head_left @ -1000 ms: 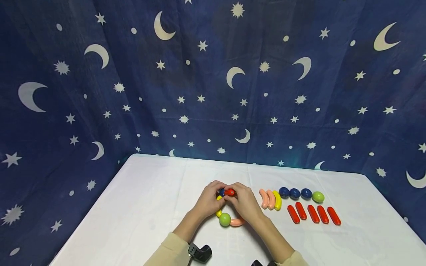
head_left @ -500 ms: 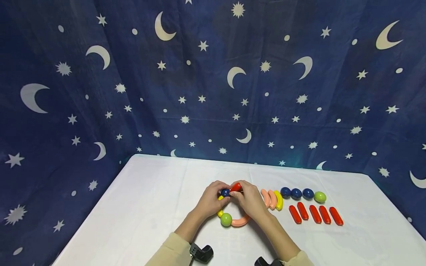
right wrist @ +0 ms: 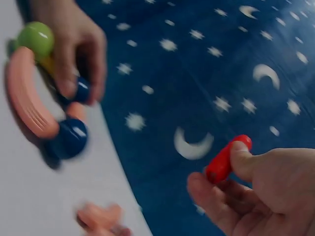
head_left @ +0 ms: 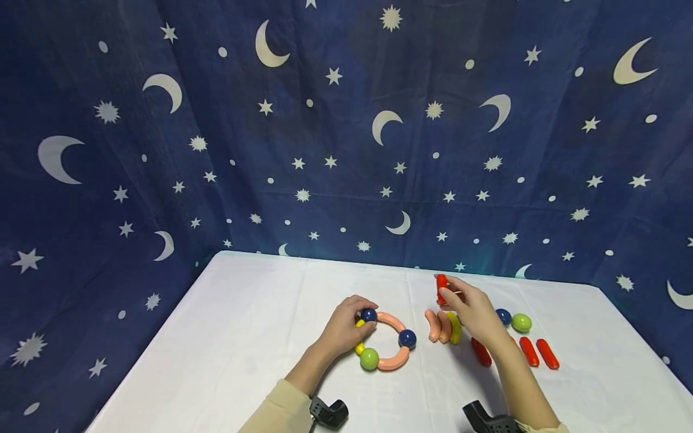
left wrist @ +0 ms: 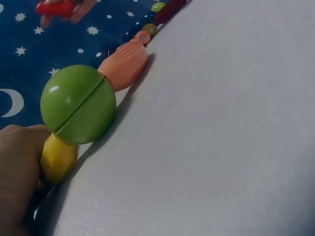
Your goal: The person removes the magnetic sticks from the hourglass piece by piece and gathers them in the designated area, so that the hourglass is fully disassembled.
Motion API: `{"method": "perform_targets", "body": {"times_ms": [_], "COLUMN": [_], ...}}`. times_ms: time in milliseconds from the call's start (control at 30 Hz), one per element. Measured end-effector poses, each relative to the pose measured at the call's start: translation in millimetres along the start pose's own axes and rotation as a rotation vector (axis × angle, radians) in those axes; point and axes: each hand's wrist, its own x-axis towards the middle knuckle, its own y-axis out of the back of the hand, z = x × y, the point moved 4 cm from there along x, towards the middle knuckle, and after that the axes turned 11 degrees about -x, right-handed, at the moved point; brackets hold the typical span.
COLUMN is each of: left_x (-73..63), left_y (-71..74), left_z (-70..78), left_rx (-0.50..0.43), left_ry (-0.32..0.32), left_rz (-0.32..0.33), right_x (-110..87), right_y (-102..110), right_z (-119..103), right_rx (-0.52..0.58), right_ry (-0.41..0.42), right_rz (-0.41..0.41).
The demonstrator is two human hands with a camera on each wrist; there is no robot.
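A ring of magnetic building pieces lies on the table: a green ball (head_left: 369, 359), blue balls (head_left: 407, 338), curved pink rods (head_left: 394, 361) and a curved yellow rod (left wrist: 59, 160). At the ring's far left, my left hand (head_left: 346, 328) holds a blue ball (head_left: 369, 314) between thumb and fingers, partly covering the yellow rod. Off to the right, my right hand (head_left: 473, 310) pinches a short red rod (right wrist: 229, 160) between thumb and fingertips, raised beyond the loose curved rods. The right wrist view shows the red rod tilted against the dark cloth.
Right of the ring lie loose curved pink rods (head_left: 433, 325) and a curved yellow rod (head_left: 455, 328). A blue ball (head_left: 503, 317), a green ball (head_left: 521, 323) and several red rods (head_left: 548, 353) lie farther right, some hidden by my right arm. A starry cloth (head_left: 346, 120) hangs behind the white table (head_left: 243, 337).
My right hand has carried the red rod from beside the held blue ball away to the right and up. My left hand stays at the ring, whose right side is now uncovered.
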Motion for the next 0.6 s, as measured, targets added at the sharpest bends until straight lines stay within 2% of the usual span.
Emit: {"method": "perform_targets", "body": {"times_ms": [167, 367, 600], "left_x": [-0.9, -1.8, -4.0], "left_y": [1.1, 0.5, 0.3], "left_z": [0.1, -0.4, -2.4], "left_rx": [0.012, 0.011, 0.013], "left_ry": [0.0, 0.007, 0.009], "left_rz": [-0.001, -0.008, -0.001], "right_x": [-13.6, -25.9, -35.8], "right_y": [30.7, 65.5, 86.9], "right_z": [31.8, 83.4, 131.3], "right_rx": [-0.009, -0.125, -0.182], "right_ry": [-0.08, -0.222, -0.257], "right_rz": [-0.04, -0.077, -0.086]}}
